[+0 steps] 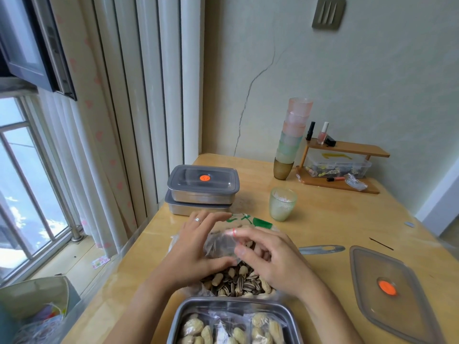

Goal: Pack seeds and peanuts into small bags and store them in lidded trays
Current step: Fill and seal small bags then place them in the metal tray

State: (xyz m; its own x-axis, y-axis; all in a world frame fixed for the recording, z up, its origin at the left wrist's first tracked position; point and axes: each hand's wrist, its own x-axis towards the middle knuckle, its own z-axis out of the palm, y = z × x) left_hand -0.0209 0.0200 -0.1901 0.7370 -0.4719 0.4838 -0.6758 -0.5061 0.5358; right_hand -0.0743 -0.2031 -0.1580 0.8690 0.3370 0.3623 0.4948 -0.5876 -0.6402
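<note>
A small clear bag [219, 245] filled with striped seeds is held between both hands above a large open bag of seeds and peanuts [236, 281]. My left hand [196, 244] grips its left side, fingers curled over the top. My right hand [263, 254] pinches its right side; a red rubber band [234, 232] sits on a fingertip. An open steel tray [183, 316] at the near edge holds several filled small bags. Its grey lid [390, 294] lies to the right.
Two lidded steel trays [202, 187] are stacked at the far left of the table. A green glass [282, 203], a stack of coloured cups [293, 137] and a wooden shelf [347, 167] stand behind. A metal strip [320, 249] lies right of my hands. The window is at left.
</note>
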